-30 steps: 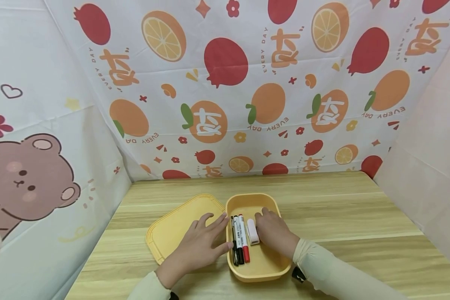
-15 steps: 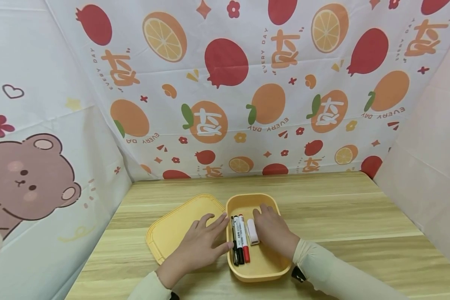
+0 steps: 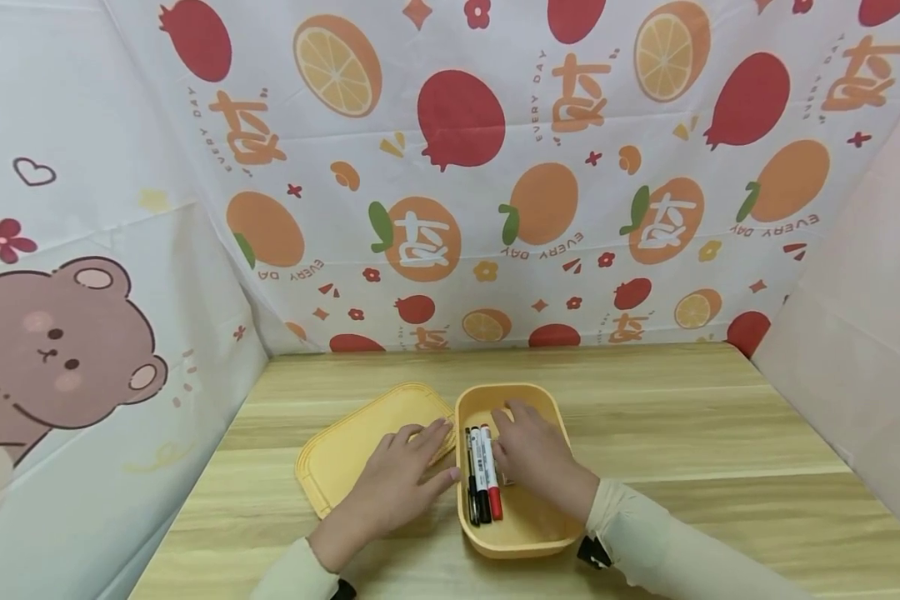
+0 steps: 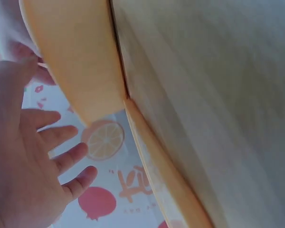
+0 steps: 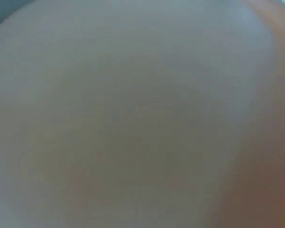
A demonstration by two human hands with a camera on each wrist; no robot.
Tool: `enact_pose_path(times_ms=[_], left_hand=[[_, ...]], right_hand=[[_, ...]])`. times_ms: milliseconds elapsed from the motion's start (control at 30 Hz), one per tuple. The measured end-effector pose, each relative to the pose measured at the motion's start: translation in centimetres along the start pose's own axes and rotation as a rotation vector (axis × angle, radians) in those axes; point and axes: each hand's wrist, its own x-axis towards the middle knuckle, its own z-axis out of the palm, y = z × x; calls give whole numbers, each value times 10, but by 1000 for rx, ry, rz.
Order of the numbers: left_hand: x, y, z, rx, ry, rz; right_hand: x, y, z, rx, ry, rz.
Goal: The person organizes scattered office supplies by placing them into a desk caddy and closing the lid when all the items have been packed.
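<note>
A yellow box (image 3: pixel 521 533) holds a black pen (image 3: pixel 473 500), a black-capped marker (image 3: pixel 482 475) and a red-capped marker (image 3: pixel 494 500) lying side by side. My right hand (image 3: pixel 534 446) reaches into it, fingers curled over a small white stapler (image 3: pixel 506 479); only the near end of the stapler shows, the rest hidden under the hand. Left of the box, my left hand (image 3: pixel 401 475) has its fingers spread, the thumb tip right at the box wall. In the left wrist view the left hand (image 4: pixel 33 161) faces the box's side (image 4: pixel 78 57), palm bare.
A yellow lid (image 3: pixel 352 442) lies flat on the wooden table (image 3: pixel 682 433), left of the box and partly beneath the left hand. Printed cloth walls (image 3: pixel 525 125) stand behind and at both sides. A blurred pale surface fills the right wrist view.
My right hand has shifted left inside the box, from beside the stapler to over it, covering most of it. The left hand stays nearly still; the head view tilts slightly.
</note>
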Motion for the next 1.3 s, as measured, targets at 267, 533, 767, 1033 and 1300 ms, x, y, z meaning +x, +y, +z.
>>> enact_pose_path(times_ms=[267,533,767,1033,1300], left_hand=[[3,-29,-19,76,88,-71],[14,-72,-37,-34,77,-188],[24,-98,-44,-156,-21,-252],[39,-113,-48,-211,-139,-296],[60,-120,-47,-217,-263,-307]], right_hand=[[0,-36,-11,241,-27,-14],[-7,-76,-20,1237,-355,271],[-20,-104,-6,1651,-470,492],[-29,-131,13,1948,-444,613],[-20,-148,35,2043,-302,723]])
